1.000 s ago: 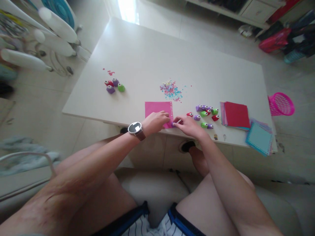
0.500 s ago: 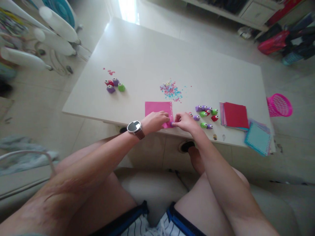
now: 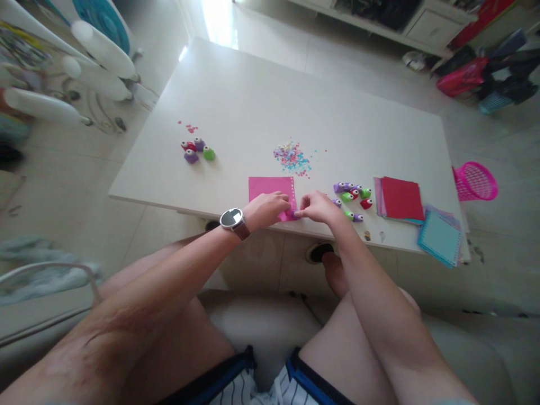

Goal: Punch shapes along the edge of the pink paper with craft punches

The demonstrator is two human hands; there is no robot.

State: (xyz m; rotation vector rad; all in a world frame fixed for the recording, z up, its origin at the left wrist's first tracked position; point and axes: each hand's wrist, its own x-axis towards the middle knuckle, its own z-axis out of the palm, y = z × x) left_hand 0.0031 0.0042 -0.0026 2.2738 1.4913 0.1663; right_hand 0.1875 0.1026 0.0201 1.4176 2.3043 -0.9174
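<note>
A pink sheet of paper (image 3: 270, 184) lies near the table's front edge, with small holes punched along its right side. My left hand (image 3: 270, 207) rests over its lower part, fingers bent and holding it down. At the sheet's lower right corner is a small purple craft punch (image 3: 294, 214), pinched between the fingers of my right hand (image 3: 315, 207). The punch is mostly covered by my fingers. Beyond the sheet lies a pile of coloured paper confetti (image 3: 293, 158). More purple, green and red craft punches (image 3: 352, 188) stand just right of my right hand.
On the left of the white table (image 3: 253, 95) stand several punches (image 3: 192, 156) and red paper bits (image 3: 192, 129). At the right lie a red paper stack (image 3: 401, 198) and light-blue sheets (image 3: 441, 236) overhanging the front edge. A pink basket (image 3: 476, 181) is beyond the right edge.
The view has shifted slightly. Both hands stay at the sheet's lower right corner with the purple punch, with hardly any visible movement.
</note>
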